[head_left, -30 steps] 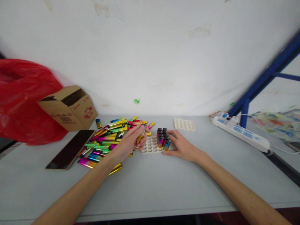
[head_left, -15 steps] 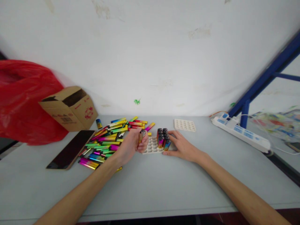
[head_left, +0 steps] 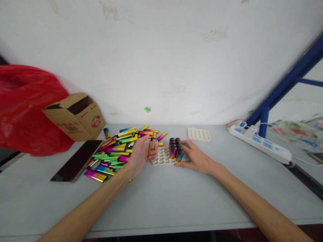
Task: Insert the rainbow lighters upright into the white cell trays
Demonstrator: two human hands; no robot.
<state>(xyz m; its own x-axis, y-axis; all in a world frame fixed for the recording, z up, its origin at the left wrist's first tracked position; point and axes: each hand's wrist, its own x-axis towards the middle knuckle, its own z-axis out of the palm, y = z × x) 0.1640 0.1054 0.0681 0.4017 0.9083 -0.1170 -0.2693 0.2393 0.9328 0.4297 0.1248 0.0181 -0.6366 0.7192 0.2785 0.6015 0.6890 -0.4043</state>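
In the head view my left hand (head_left: 143, 153) is closed around a lighter (head_left: 152, 145), held upright with its metal top up. It is above the left part of a cream tray (head_left: 163, 158) with rows of round holes. Several lighters (head_left: 173, 152) with black ends up and shiny rainbow bodies stand in the tray's right part. My right hand (head_left: 196, 156) spans the tray's right end, thumb at the front edge and fingers by the standing lighters. To the left lies a loose pile of colourful metallic lighters (head_left: 113, 149), partly hidden by my left hand.
A dark-screened phone (head_left: 78, 161) lies left of the pile, with a cardboard box (head_left: 75, 117) and red plastic bag (head_left: 30, 111) behind. A second cream tray (head_left: 199, 134) lies near the wall. At the right are a white power strip (head_left: 259, 143) and a blue metal frame (head_left: 285, 82).
My left hand has shifted slightly, and the lighter in it now stands straighter and shows more of its body. My right hand and the standing lighters have stayed in place.
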